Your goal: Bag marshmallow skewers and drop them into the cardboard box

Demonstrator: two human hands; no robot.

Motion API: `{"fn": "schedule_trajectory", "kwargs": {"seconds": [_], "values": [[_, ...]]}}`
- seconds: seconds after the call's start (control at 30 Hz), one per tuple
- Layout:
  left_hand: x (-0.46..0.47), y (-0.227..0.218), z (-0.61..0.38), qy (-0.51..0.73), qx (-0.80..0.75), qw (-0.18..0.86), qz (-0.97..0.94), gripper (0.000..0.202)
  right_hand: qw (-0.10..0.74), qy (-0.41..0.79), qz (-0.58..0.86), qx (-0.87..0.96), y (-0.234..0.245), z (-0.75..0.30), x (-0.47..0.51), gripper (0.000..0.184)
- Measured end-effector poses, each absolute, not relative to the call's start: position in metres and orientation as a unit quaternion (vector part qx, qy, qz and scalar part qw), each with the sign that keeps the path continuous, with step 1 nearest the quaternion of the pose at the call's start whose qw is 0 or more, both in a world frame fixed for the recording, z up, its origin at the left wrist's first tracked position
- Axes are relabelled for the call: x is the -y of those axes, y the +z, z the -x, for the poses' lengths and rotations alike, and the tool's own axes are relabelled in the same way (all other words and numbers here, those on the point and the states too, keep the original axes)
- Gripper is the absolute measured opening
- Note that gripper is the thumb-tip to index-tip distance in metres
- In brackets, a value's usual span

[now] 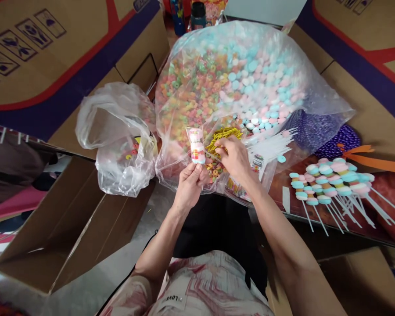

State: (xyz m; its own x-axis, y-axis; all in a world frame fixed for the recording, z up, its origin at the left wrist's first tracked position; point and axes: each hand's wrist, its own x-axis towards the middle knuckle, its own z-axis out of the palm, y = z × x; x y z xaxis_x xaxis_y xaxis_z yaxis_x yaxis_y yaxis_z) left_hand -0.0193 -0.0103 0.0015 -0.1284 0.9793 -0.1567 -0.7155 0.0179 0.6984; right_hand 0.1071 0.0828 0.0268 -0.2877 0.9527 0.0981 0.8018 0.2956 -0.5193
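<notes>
My left hand (pixel 190 184) is closed on the bottom of a small clear packet (pixel 196 147) holding stacked pink, white and blue candies, held upright. Just to its right, my right hand (pixel 234 159) pinches into a bundle of thin yellow twist ties (pixel 223 135). Both hands hover in front of a huge clear bag (pixel 237 83) filled with coloured ring candies and pastel round candies. White sticks (pixel 273 145) lie beside my right hand.
Several finished candy skewers (pixel 332 184) lie on the table at the right, near a purple bead bag (pixel 319 131). A smaller crumpled plastic bag (pixel 118 136) sits at the left. An open cardboard box (pixel 62 228) stands lower left; large cartons line the back.
</notes>
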Motion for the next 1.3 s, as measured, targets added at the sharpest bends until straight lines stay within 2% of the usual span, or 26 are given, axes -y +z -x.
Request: {"fn": "schedule_trajectory", "kwargs": {"seconds": [0.07,0.17,0.23,0.3,0.4,0.5,0.57,0.67,0.73,0.87,1.03,1.17,1.3], "values": [[0.009,0.0,0.02,0.659,-0.345,0.64,-0.191,0.037,0.181,0.137,0.567,0.792,0.019,-0.097,-0.102,0.027],[0.008,-0.002,0.019,0.66,-0.353,0.637,-0.186,0.04,0.152,0.101,0.568,0.802,0.005,-0.09,-0.121,0.023],[0.007,-0.002,0.016,0.664,-0.354,0.634,-0.179,0.044,0.167,0.106,0.552,0.81,-0.004,-0.09,-0.127,0.021],[0.007,-0.002,0.013,0.669,-0.348,0.632,-0.176,0.043,0.234,0.12,0.517,0.815,-0.008,-0.092,-0.129,0.02],[0.004,-0.001,0.009,0.68,-0.337,0.623,-0.189,0.041,0.392,0.155,0.459,0.782,-0.003,-0.1,-0.121,0.019],[0.001,0.0,0.006,0.674,-0.35,0.622,-0.192,0.042,0.544,0.228,0.456,0.666,0.013,-0.112,-0.094,0.016],[-0.001,0.0,0.001,0.661,-0.356,0.633,-0.186,0.043,0.6,0.314,0.47,0.566,0.023,-0.119,-0.067,0.016],[0.001,-0.002,-0.013,0.641,-0.365,0.652,-0.176,0.037,0.606,0.441,0.484,0.451,0.027,-0.124,-0.024,0.026],[0.005,-0.003,-0.025,0.636,-0.372,0.654,-0.171,0.034,0.608,0.477,0.494,0.398,0.022,-0.124,-0.002,0.031],[0.018,-0.003,-0.045,0.633,-0.362,0.657,-0.192,0.037,0.631,0.396,0.542,0.389,0.003,-0.129,0.025,0.024],[0.027,0.003,-0.055,0.61,-0.329,0.688,-0.214,0.033,0.596,0.349,0.565,0.451,-0.004,-0.152,0.038,0.014],[0.034,0.007,-0.061,0.596,-0.319,0.697,-0.239,0.026,0.594,0.332,0.58,0.448,0.001,-0.164,0.042,0.014],[0.039,0.003,-0.067,0.598,-0.327,0.675,-0.283,0.029,0.589,0.298,0.59,0.466,0.003,-0.168,0.046,0.017]]}}
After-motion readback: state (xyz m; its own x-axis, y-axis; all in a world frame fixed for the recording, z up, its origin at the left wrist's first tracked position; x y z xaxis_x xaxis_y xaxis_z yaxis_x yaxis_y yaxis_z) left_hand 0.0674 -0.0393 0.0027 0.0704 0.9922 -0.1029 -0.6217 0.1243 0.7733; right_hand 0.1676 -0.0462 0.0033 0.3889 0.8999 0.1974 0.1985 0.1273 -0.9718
